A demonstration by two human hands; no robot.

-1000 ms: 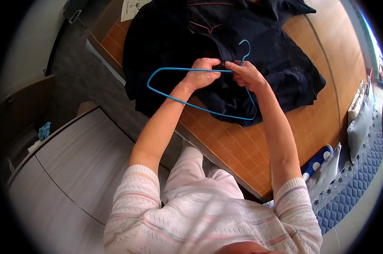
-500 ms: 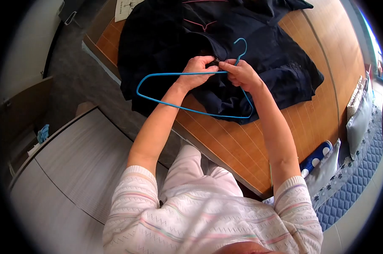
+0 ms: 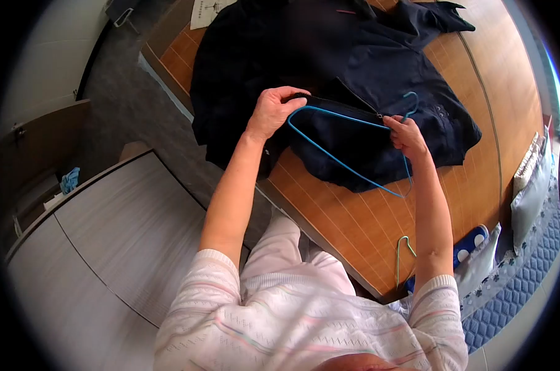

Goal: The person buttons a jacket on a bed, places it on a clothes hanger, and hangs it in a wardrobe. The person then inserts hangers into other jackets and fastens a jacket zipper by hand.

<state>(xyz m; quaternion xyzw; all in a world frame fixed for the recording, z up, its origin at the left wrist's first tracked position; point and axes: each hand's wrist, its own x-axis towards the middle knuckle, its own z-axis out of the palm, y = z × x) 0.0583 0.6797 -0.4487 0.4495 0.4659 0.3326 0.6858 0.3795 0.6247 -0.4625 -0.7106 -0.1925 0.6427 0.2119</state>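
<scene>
Dk jkt (image 3: pixel 385 68), spread out, blue hngr (image 3: pixel 354 119), tilted over jkt

Single head cam, looks fwd & steeply down: wearer's shirt (image 3: pixel 304 324) v. close at bottom ctr, left hand (image 3: pixel 272 113) & right hand (image 3: pixel 406 135) farther off, mid-frame, garment (image 3: pixel 391 74) beyond, upper ctr. Wide fisheye w/ black corners; far R edge bright, squeezed, hard to read.
</scene>
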